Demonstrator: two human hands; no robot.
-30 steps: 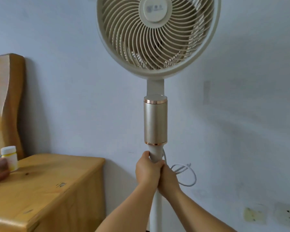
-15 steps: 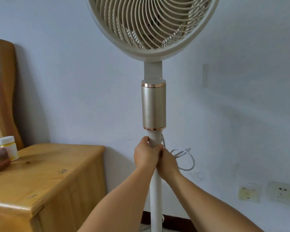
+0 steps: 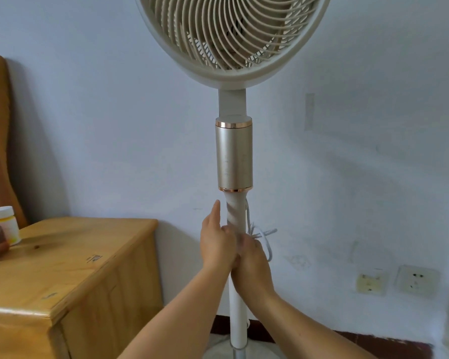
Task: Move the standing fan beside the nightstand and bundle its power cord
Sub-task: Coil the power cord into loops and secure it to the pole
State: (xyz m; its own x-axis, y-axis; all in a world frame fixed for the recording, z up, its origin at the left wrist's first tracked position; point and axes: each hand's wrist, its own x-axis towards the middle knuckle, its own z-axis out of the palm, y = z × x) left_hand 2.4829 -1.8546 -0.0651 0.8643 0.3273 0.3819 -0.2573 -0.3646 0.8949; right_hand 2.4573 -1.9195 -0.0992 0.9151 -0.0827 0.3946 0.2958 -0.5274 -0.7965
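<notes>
- Setting: a pale blue wall (image 3: 88, 125) carrying two sockets (image 3: 397, 281) low at right, with a wooden nightstand (image 3: 70, 268) at left; the standing fan (image 3: 233, 156) rises just beside the nightstand's right end.
- Grip: our left hand (image 3: 217, 244) lies along the white pole (image 3: 237, 307) with its fingers extended and relaxed, touching rather than clasping. Our right hand (image 3: 252, 265) curls round the pole just below; whether it also pinches the cord we cannot tell.
- Cord: the white power cord (image 3: 266, 238) winds round the pole beneath the gold collar (image 3: 233, 156), its loose loops hanging just right of the hands.
- Handling: we judge the cord soft and springy, apt to unwind unless tucked; the fan looks top-heavy, so the pole under the collar is the sound place to hold.
- Appearance: cream spiral grille (image 3: 233, 29), rose-gold trim, slender white pole.
</notes>
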